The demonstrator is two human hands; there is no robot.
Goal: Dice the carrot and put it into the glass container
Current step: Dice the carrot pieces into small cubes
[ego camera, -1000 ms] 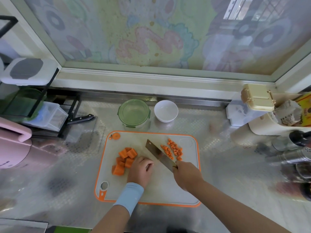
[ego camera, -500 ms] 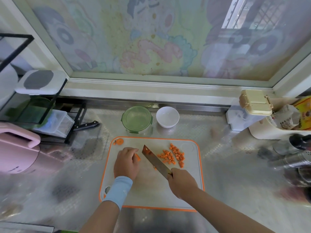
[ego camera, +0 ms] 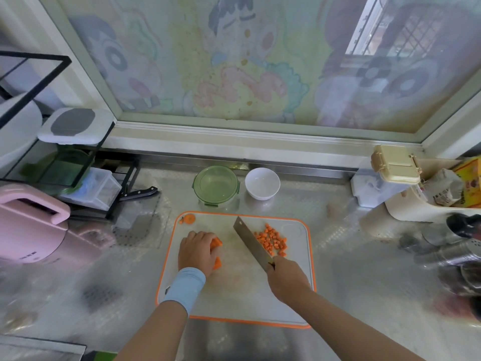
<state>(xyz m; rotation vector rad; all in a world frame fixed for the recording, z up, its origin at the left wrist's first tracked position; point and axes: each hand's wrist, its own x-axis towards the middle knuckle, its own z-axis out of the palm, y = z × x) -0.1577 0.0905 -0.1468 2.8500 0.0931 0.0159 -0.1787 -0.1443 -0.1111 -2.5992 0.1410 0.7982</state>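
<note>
Gripping the knife (ego camera: 251, 241) handle, your right hand (ego camera: 286, 278) holds the blade slanted over the cutting board (ego camera: 234, 295). Left hand (ego camera: 197, 250) curled over carrot chunks (ego camera: 216, 243), board's left side. Diced carrot (ego camera: 272, 239) lies right of the blade. Glass container (ego camera: 216, 185) stands on the worktop (ego camera: 351, 269) just beyond the board.

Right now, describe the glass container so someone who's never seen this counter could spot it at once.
Find the orange-rimmed cutting board mid-counter. Just beyond its far edge stands the round glass container, left of a white bowl. Unlike the bowl, it is green and see-through.
</note>
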